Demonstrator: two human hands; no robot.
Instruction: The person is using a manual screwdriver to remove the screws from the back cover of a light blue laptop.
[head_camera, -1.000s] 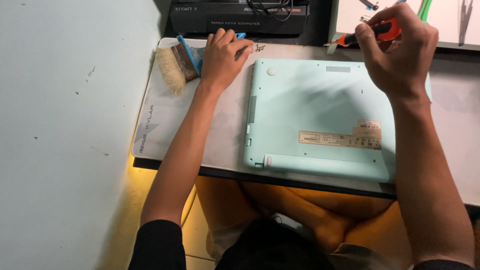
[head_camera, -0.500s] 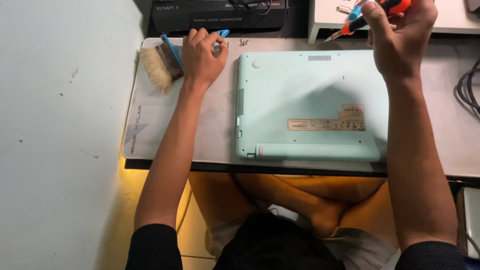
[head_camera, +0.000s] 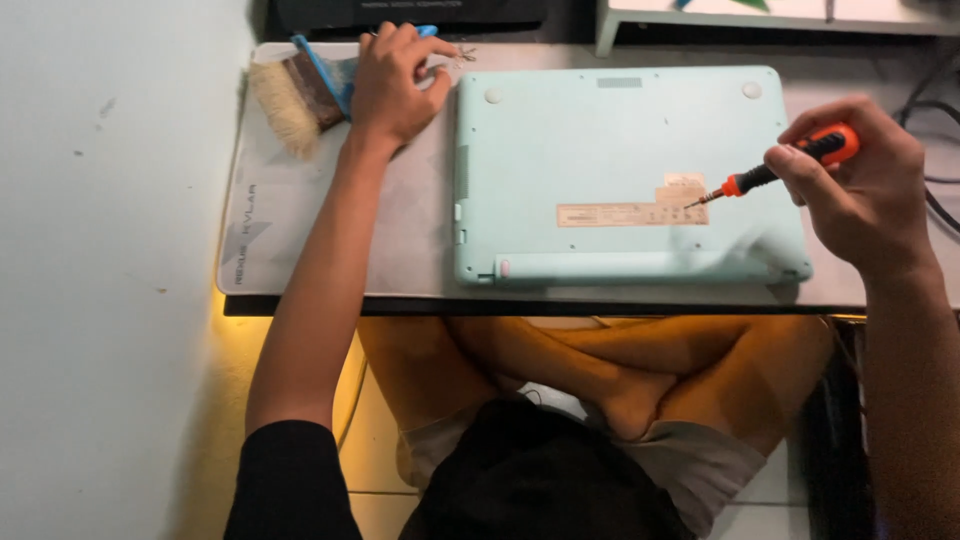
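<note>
- While the mint laptop (head_camera: 630, 175) lies base-up at centre frame on the grey mat (head_camera: 300, 230), the right hand (head_camera: 860, 190) at right of frame grasps an orange-and-black screwdriver (head_camera: 790, 165), fingers clenched around the handle.
- Driver tip hangs over the label strip (head_camera: 632, 212) on the base, lower right of the lid area; cannot tell whether it touches the surface.
- Left hand (head_camera: 395, 85), upper left of frame, rests on the mat just beside the laptop's left edge. Fingers curled loosely over small items near a blue tool (head_camera: 318, 70); cannot tell whether they pinch anything.
- Brush (head_camera: 290, 100) with pale bristles lies just left of that hand, touching the blue tool.
- Step in hand, as judged: driver being brought to the base panel, work on the screws underway. Two round feet (head_camera: 490, 96) show along the top edge; screw heads too small to make out.
- Next move would call for seating the tip squarely in a screw head, shaft upright, with the laptop kept from sliding on the mat.
- Containers: no tray, cup or bin in view. A few tiny loose bits (head_camera: 462, 52) sit on the mat by the left fingertips, kind unclear.
- Dark equipment at the top edge, cables at far right; not touched.
</note>
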